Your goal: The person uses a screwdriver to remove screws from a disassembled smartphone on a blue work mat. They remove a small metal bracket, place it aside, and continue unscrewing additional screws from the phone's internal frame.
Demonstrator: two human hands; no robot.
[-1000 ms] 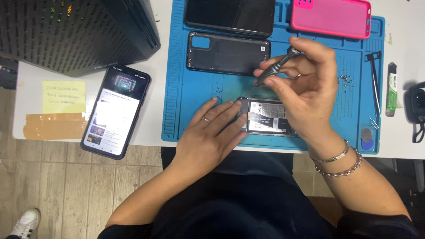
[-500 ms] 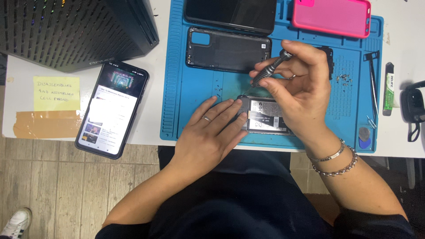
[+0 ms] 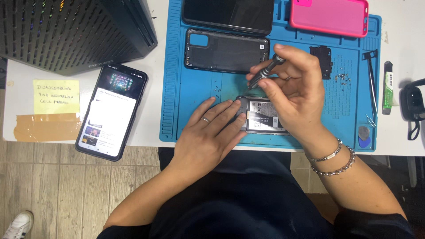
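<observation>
Right hand (image 3: pixel 297 95) pinches a slim grey metal screwdriver (image 3: pixel 264 73) at twelve o'clock over the fragile, light opened black phone (image 3: pixel 264 116); left hand (image 3: pixel 209 135) lies flat, pinning its edge.

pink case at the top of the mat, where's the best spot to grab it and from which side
Probably by its long edges, coming straight down from above. The pink case lies flat at the far right of the blue mat, its raised rim giving the fingers something to pinch. Its near edge is free; the right hand with the screwdriver sits below it.

mat (image 3: pixel 186 88): blue, ridged | case (image 3: pixel 330 17): pink | note (image 3: pixel 56 96): yellow
</observation>
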